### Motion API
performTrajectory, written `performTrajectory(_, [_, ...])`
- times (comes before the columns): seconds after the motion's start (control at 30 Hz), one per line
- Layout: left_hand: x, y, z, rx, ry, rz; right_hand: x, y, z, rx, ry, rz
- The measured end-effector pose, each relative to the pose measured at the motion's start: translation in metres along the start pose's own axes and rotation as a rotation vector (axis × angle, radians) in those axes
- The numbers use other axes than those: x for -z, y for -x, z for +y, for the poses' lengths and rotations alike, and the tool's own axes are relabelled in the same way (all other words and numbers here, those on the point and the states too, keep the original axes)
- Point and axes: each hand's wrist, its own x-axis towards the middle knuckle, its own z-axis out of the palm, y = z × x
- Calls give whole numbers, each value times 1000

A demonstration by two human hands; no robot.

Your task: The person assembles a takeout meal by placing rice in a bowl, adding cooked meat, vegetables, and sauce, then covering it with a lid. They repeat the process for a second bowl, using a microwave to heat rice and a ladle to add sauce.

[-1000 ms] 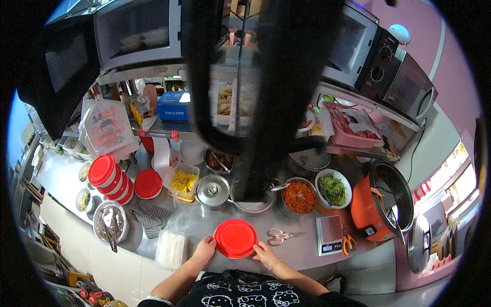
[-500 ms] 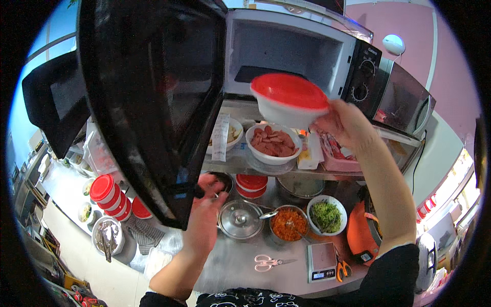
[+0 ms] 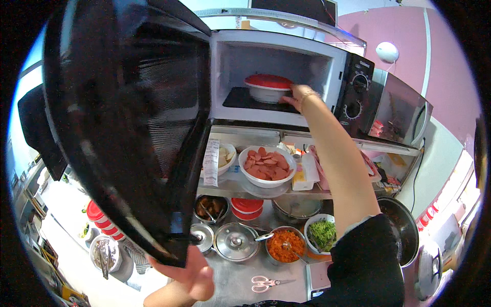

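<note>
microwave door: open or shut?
Open. The door is swung wide to the left, left hand at its lower edge; the lidded bowl sits inside the cavity, right hand beside it.

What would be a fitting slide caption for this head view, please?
Right hand sets a red-lidded bowl inside the microwave; left hand holds its door open.

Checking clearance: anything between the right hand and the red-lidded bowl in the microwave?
Nothing: in the head view the right hand rests against the red-lidded bowl.

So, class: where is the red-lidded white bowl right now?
The red-lidded white bowl sits inside the open microwave, upper centre of the head view, with the right hand touching its right side.
</note>
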Motion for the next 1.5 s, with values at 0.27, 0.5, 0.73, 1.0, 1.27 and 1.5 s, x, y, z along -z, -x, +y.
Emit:
performTrajectory(0.27, [-103,6,-27,-143,-116,-757,96,148,-19,377,-313,8])
performTrajectory(0.5, [-145,-19,-51,17,-176,-885,208,182,-9,699,343,318])
performTrajectory(0.73, [-94,30,-43,153,-175,-1029,186,127,-28,937,1281,508])
performTrajectory(1.0, [39,84,-18,656,-397,-961,166,115,-27,778,1129,565])
performTrajectory(1.27, [83,122,10,946,-548,-881,160,91,-8,467,323,381])
performTrajectory(1.5, [92,124,23,1005,-589,-857,157,100,-14,382,260,357])
